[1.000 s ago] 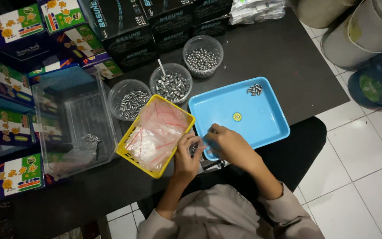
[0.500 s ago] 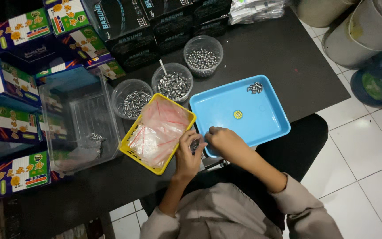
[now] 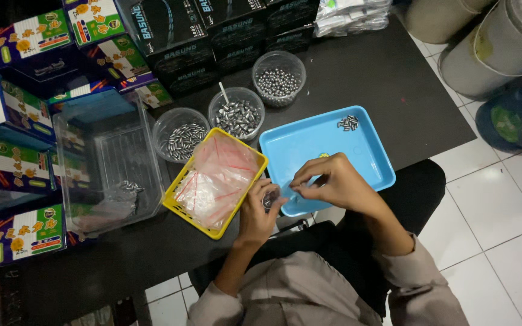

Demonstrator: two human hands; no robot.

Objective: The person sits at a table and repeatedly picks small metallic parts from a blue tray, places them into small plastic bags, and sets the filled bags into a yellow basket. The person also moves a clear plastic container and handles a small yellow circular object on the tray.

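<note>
Three round tubs (image 3: 235,116) of metal pellets, yellow basket (image 3: 176,202) of bags

A dark table (image 3: 388,78) fills most of the view. The floor (image 3: 502,205) at 4 o'clock has white tiles with thin grey joints. At 1 o'clock stand two pale drums (image 3: 490,42), and at 3 o'clock something blue and round (image 3: 515,121), perhaps a bucket. The light is dim.
</note>
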